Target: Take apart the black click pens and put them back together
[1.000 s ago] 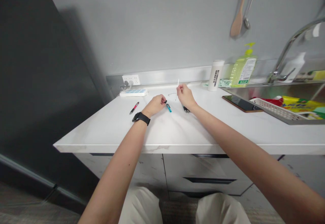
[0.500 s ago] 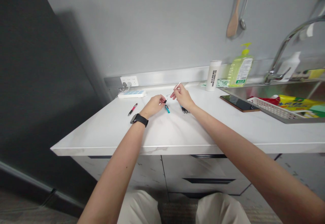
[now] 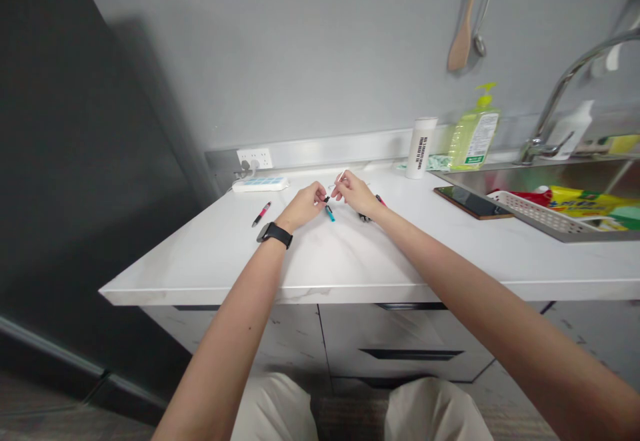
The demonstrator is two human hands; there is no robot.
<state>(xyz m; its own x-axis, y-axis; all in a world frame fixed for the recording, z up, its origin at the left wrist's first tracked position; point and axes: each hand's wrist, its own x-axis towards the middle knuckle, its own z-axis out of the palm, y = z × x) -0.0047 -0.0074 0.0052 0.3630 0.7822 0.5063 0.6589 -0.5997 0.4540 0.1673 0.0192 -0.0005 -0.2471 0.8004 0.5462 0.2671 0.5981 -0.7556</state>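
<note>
Over the white countertop [image 3: 200, 254], my left hand [image 3: 306, 205] pinches a small black piece [image 3: 327, 199], perhaps part of a pen. A turquoise pen part [image 3: 330, 213] lies just below those fingertips; whether it joins the black piece, I cannot tell. My right hand [image 3: 354, 191] is closed on a thin white stick [image 3: 342, 175] resembling a pen refill, its tip pointing up. Beneath the right wrist are several dark pens or pen parts [image 3: 365, 217], partly hidden, and a red-and-black one [image 3: 381, 199]. To the left lies a red-and-black pen [image 3: 261, 214].
Behind are a power strip [image 3: 260, 184] and a wall socket [image 3: 254, 158]. On the right stand a white bottle [image 3: 421, 149] and a yellow-green soap pump bottle [image 3: 474, 135]. A phone [image 3: 472, 203] lies beside the sink [image 3: 525, 229], which holds a white perforated basket [image 3: 543, 215].
My right hand has come slightly left and down, bringing the white stick closer to the left fingertips. A red-and-black item now shows behind the right wrist. My left hand stays nearly still.
</note>
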